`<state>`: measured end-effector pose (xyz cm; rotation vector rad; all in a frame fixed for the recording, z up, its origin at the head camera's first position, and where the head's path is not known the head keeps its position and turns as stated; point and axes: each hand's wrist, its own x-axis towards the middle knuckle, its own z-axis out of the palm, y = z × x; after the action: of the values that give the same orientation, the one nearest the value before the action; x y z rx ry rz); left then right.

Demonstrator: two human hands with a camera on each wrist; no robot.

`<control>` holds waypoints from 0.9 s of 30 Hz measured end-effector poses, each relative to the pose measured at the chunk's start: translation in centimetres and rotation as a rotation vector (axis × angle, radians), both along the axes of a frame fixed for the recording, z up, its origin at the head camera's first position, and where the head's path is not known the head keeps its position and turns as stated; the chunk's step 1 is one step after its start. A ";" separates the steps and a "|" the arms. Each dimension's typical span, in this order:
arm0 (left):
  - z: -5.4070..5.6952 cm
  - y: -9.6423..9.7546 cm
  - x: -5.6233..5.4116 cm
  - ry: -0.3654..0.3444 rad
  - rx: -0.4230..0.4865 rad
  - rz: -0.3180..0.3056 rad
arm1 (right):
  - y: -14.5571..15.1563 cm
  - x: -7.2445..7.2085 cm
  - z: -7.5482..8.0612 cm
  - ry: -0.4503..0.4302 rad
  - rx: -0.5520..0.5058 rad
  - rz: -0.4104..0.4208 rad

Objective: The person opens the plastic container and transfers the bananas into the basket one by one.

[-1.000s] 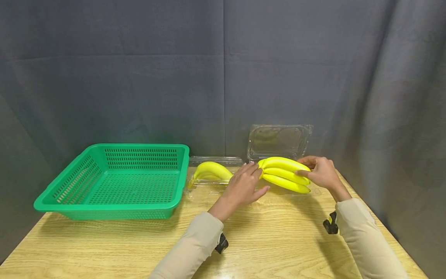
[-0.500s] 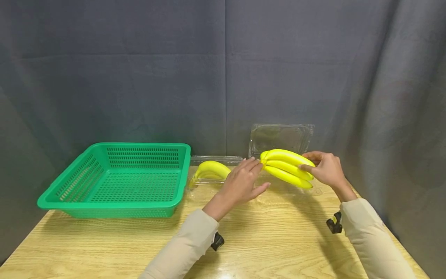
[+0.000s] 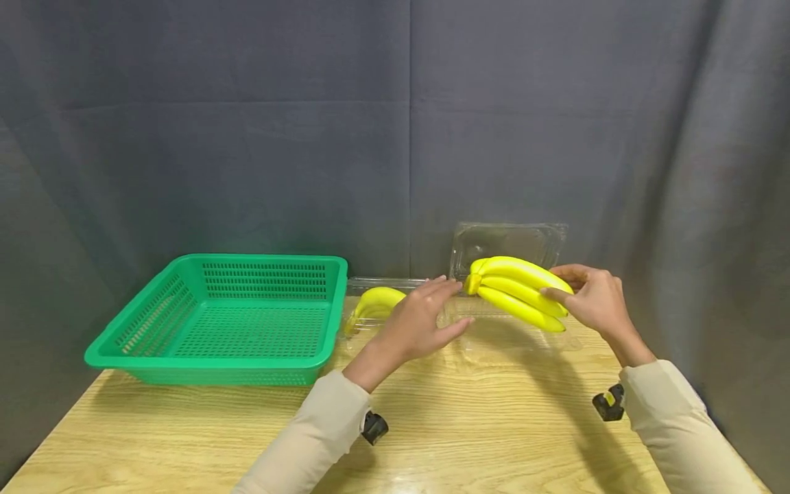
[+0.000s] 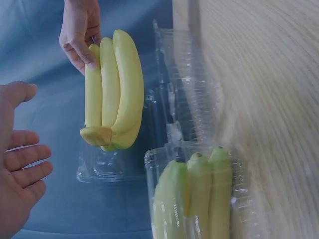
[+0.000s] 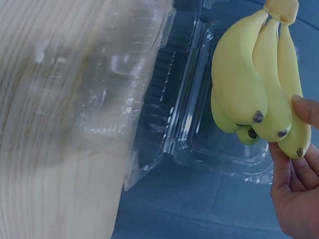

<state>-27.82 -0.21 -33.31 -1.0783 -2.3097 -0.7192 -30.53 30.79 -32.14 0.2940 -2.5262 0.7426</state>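
Note:
A bunch of yellow bananas hangs above an opened clear plastic clamshell box, whose lid stands up at the back. My right hand pinches the bunch near its tips, thumb in front and fingers behind. Its stem end points left, toward my left hand. In the left wrist view that hand is apart from the bunch, fingers extended and holding nothing. Behind my left hand, a second clear box contains another bunch of bananas; in the head view the hand partly hides it.
A green perforated basket stands at the left of the wooden table. A grey curtain hangs right behind the boxes and basket.
My right hand has lifted the banana bunch up and slightly right, away from the open box. My left hand has come away from the stem end, leaving a gap.

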 end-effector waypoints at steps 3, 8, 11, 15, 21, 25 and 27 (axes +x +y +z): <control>0.4 -0.5 0.1 -0.045 0.051 -0.017 | -0.4 0.0 0.3 0.015 -0.015 0.006; 0.8 -1.4 0.1 -0.065 0.101 -0.007 | -1.1 0.2 0.7 0.032 -0.048 0.005; 1.0 -2.0 0.3 -0.063 0.118 0.007 | -1.7 0.4 0.9 0.036 -0.054 -0.001; 1.3 -2.5 0.5 -0.036 0.132 0.016 | -2.5 0.8 1.4 0.031 -0.057 -0.021; 1.7 -3.9 0.8 -0.023 0.162 0.024 | -4.1 1.1 2.3 0.034 -0.056 -0.005; 1.9 -5.1 1.0 -0.017 0.187 0.044 | -5.1 1.5 3.0 0.048 -0.065 0.026; 2.1 -5.8 1.1 -0.005 0.201 0.056 | -5.6 1.7 3.3 0.058 -0.072 0.039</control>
<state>-26.73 -6.04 -31.19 -0.9185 -2.2068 -0.9111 -28.85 25.17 -28.83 0.3363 -2.4400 0.8268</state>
